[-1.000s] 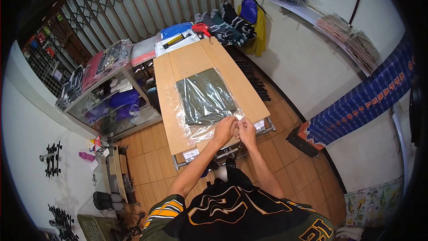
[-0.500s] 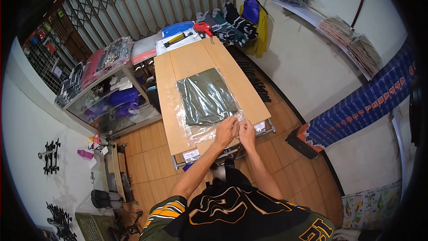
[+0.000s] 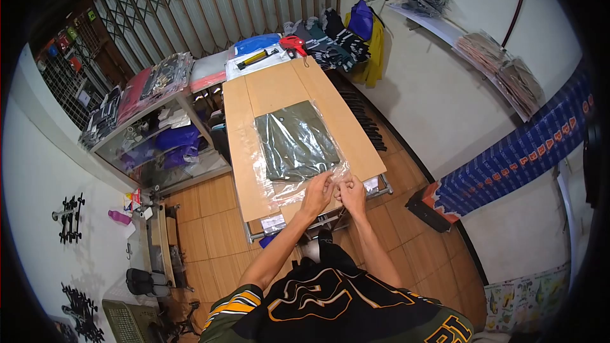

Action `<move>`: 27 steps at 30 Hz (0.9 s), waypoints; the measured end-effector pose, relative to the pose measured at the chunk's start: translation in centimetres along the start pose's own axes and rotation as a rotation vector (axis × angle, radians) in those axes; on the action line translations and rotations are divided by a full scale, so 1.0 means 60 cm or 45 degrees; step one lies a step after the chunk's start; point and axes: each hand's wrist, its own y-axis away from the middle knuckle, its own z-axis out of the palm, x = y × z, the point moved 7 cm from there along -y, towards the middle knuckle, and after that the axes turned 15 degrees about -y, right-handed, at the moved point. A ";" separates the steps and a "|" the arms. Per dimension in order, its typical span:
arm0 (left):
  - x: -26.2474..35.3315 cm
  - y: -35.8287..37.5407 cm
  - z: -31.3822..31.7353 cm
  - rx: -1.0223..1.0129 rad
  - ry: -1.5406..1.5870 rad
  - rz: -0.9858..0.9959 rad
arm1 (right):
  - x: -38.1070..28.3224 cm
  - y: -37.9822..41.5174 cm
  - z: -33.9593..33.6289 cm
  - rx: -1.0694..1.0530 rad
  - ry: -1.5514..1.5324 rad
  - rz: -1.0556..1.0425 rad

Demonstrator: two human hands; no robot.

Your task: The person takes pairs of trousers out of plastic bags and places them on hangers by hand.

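A folded dark green garment lies flat inside a clear plastic bag [image 3: 297,141] on the wooden tabletop [image 3: 270,91]. Both hands are at the bag's near edge, toward its right corner. My left hand [image 3: 318,193] has its fingers bent round the plastic edge. Close beside it, my right hand [image 3: 351,193] pinches the corner of the bag. The fingertips of the two hands nearly meet. Crinkled plastic spreads past the garment on the near and left sides.
At the table's far end are a red tag gun [image 3: 293,44], a yellow-and-black tool [image 3: 254,59] and blue packaging [image 3: 257,44]. A glass cabinet [image 3: 159,136] stands left. Dark clothes [image 3: 333,41] hang beyond the table. A blue printed box [image 3: 508,159] is at the right.
My left hand has shifted slightly left and down along the bag's edge, and its fingers are a little straighter. The right hand stays at the corner. The whole view has shifted slightly.
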 end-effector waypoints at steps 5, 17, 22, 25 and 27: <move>-0.002 -0.001 -0.016 -0.080 0.032 -0.069 | 0.007 -0.004 0.008 -0.116 0.129 0.076; 0.002 0.023 -0.077 -0.076 -0.253 -0.025 | -0.026 0.007 0.018 -0.093 0.377 -0.088; -0.024 0.036 -0.075 -0.284 -0.340 -0.088 | -0.025 0.007 0.018 -0.092 0.407 -0.048; -0.022 0.021 -0.092 -0.155 -0.306 -0.051 | -0.022 0.007 0.018 -0.094 0.424 -0.035; -0.031 0.003 -0.107 -0.063 -0.259 -0.120 | -0.020 0.006 0.016 -0.083 0.426 -0.034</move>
